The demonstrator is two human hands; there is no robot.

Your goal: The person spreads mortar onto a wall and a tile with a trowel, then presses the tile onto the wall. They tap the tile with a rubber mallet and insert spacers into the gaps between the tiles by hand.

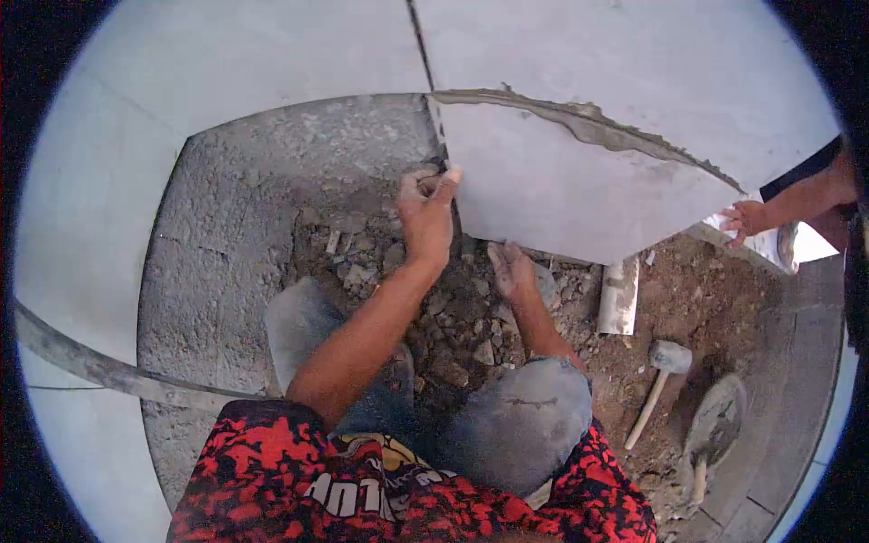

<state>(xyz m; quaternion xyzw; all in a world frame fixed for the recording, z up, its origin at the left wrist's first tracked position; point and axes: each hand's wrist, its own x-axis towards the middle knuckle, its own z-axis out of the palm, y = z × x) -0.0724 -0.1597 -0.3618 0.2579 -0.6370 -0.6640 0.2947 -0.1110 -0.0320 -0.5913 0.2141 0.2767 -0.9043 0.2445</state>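
Observation:
A large pale tile [561,185] lies in front of me, with grey mortar [597,129] smeared along its far edge. At the tile's left edge, my left hand [427,215] is closed, thumb and fingers pinching the side. My right hand [514,270] is at the near edge, its fingers up against the tile from below; part of its grip is hidden. Beyond the right corner, another person's hand [747,220] is spread close to the tile.
Broken rubble [448,348] covers the ground between my knees. A white pipe piece [619,299], a mallet [670,357] and a round mortar-smeared tool with a wooden handle [715,421] lie right. Rough concrete [217,262] and a long bar [136,376] are left.

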